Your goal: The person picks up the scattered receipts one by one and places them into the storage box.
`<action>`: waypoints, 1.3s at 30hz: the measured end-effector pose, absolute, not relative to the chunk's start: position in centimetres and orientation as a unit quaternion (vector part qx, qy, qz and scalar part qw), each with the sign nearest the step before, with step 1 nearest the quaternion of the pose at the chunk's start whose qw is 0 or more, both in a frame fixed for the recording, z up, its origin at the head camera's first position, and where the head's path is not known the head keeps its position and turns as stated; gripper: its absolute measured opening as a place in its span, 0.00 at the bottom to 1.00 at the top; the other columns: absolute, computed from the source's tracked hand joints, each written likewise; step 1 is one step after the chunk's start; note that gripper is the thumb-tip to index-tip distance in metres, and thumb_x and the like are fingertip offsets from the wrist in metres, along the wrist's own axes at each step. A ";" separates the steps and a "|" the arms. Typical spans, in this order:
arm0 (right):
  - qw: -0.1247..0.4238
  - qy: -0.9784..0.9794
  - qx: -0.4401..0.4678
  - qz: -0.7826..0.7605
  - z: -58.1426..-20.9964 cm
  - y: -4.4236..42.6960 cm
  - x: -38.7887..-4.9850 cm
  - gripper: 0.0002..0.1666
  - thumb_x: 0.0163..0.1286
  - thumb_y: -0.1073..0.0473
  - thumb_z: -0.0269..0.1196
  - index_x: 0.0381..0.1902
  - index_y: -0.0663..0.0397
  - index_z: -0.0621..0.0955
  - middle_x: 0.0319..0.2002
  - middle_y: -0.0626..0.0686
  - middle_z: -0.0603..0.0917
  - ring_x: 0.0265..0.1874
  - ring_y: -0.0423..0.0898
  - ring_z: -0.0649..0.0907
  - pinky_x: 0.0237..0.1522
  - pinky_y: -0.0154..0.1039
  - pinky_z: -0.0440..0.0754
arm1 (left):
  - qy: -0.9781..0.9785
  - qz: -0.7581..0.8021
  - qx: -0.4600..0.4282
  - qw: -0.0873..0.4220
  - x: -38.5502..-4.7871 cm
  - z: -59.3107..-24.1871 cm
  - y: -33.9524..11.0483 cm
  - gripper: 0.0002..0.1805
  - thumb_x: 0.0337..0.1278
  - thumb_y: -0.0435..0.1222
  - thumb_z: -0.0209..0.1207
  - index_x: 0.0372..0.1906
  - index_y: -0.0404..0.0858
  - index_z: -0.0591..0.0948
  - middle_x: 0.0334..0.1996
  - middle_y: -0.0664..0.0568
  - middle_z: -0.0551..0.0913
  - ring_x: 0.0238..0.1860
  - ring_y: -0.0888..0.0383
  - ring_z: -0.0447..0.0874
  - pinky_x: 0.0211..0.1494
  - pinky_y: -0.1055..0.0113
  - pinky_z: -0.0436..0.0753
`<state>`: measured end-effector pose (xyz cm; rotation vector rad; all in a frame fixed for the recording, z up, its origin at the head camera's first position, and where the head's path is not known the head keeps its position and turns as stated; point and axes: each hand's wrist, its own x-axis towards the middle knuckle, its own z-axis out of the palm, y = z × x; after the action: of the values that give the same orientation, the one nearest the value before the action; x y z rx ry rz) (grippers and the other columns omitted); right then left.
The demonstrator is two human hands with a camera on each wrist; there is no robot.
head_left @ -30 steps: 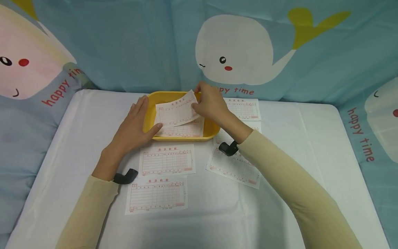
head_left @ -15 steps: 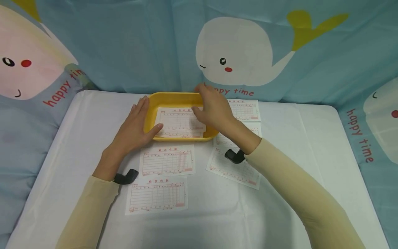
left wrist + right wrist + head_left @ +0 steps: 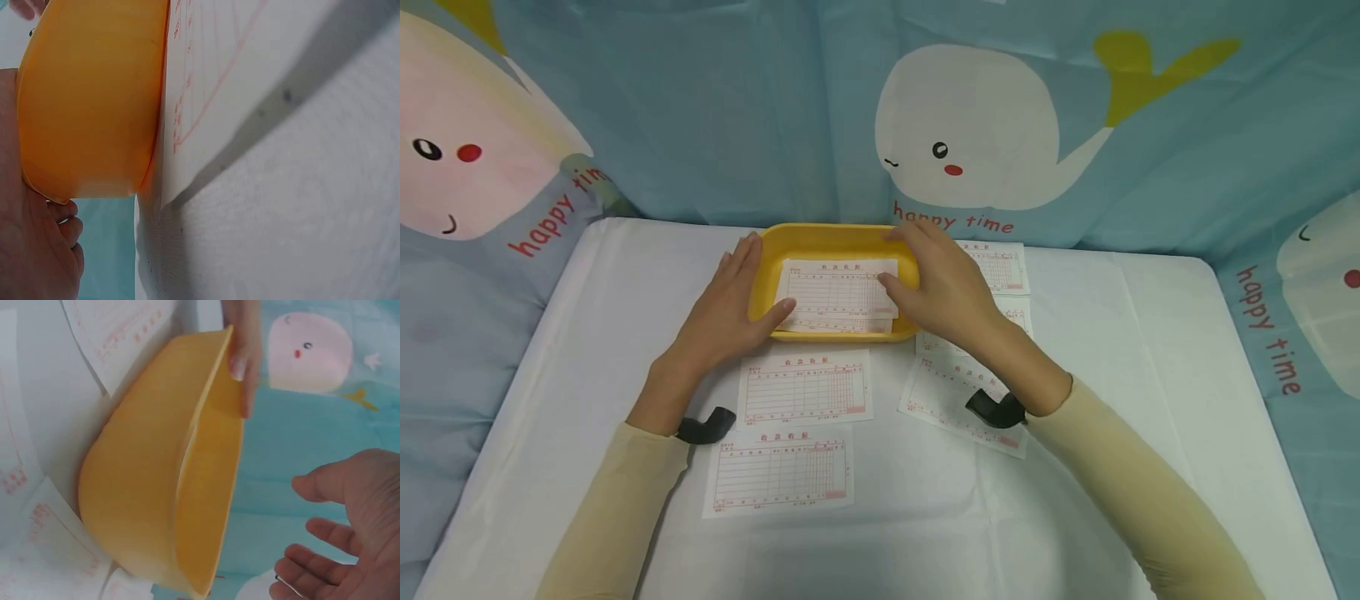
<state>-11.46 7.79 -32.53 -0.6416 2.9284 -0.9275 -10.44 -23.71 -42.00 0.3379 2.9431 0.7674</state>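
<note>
At least two printed receipt slips [image 3: 827,287] lie face up and overlapping inside the yellow plastic tray [image 3: 835,242]. My right hand [image 3: 952,287] is released, its fingers loosely parted over the tray's right end, pinching nothing. My left hand [image 3: 718,304], fingers extended, braces the tray's left end, thumb laid across the rim at the near corner. Two loose slips [image 3: 805,387] lie on the near side of the tray and three further slips [image 3: 943,396] to its right, on the white tablecloth [image 3: 910,525]. I judge the slips very light, thin and limp, quick to crease and awkward to separate where they overlap; a free edge or corner is best to pinch. The tray looks stiff but light, perhaps apt to skid, so I'd steady it by its rim.
</note>
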 end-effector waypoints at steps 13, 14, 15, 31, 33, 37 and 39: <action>-0.038 0.922 -0.164 -0.348 -35.9 12.2 -6.3 0.37 0.69 0.53 0.73 0.72 0.54 0.75 0.70 0.54 0.78 0.72 0.54 0.77 0.75 0.57 0.77 | 0.959 0.249 0.128 0.044 -10.3 -42.4 -23.1 0.57 0.72 0.63 0.53 0.87 0.41 0.38 0.89 0.47 0.39 0.90 0.46 0.38 0.92 0.49 0.41; -0.039 0.923 -0.156 -0.349 -36.0 12.5 -6.0 0.37 0.69 0.53 0.73 0.72 0.54 0.75 0.70 0.54 0.78 0.72 0.53 0.77 0.75 0.57 0.77 | 0.959 0.248 0.128 0.043 -10.3 -42.4 -23.1 0.57 0.72 0.63 0.53 0.87 0.41 0.38 0.89 0.47 0.39 0.90 0.46 0.38 0.92 0.49 0.41; -0.039 0.924 -0.149 -0.351 -36.2 12.9 -5.7 0.36 0.69 0.53 0.73 0.72 0.54 0.75 0.70 0.54 0.78 0.72 0.53 0.77 0.74 0.58 0.77 | 0.960 0.246 0.129 0.042 -10.4 -42.3 -23.1 0.57 0.72 0.63 0.53 0.87 0.41 0.38 0.89 0.47 0.39 0.90 0.46 0.38 0.92 0.49 0.41; -0.025 0.930 -0.095 -0.353 -41.0 17.3 -1.5 0.36 0.67 0.58 0.75 0.70 0.55 0.76 0.69 0.56 0.78 0.69 0.56 0.78 0.71 0.59 0.78 | 0.962 0.244 0.118 0.037 -10.7 -42.1 -23.6 0.57 0.72 0.62 0.54 0.87 0.42 0.37 0.89 0.47 0.39 0.90 0.46 0.38 0.92 0.48 0.42; -0.019 0.932 -0.089 -0.350 -41.4 17.5 -1.1 0.36 0.67 0.59 0.75 0.70 0.55 0.76 0.69 0.56 0.78 0.70 0.56 0.78 0.71 0.60 0.77 | 0.962 0.245 0.116 0.039 -10.7 -42.1 -23.6 0.57 0.72 0.62 0.54 0.87 0.42 0.37 0.89 0.47 0.39 0.90 0.46 0.38 0.92 0.48 0.41; -0.022 0.934 -0.085 -0.345 -42.1 17.9 -0.2 0.36 0.66 0.60 0.75 0.70 0.56 0.76 0.69 0.57 0.78 0.70 0.57 0.77 0.72 0.59 0.76 | 0.961 0.249 0.115 0.040 -10.5 -41.9 -23.7 0.57 0.71 0.62 0.55 0.87 0.42 0.37 0.89 0.48 0.39 0.90 0.46 0.38 0.92 0.48 0.41; -0.026 0.936 -0.086 -0.340 -42.4 18.1 0.3 0.36 0.65 0.60 0.76 0.69 0.57 0.76 0.68 0.57 0.79 0.70 0.57 0.77 0.71 0.59 0.76 | 0.961 0.250 0.113 0.039 -10.4 -42.0 -23.7 0.57 0.71 0.62 0.55 0.87 0.42 0.37 0.89 0.48 0.39 0.90 0.46 0.37 0.92 0.48 0.41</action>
<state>0.27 18.10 -42.44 -0.2758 2.9911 -1.0869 -10.43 -23.66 -41.97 0.3477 2.9453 0.7658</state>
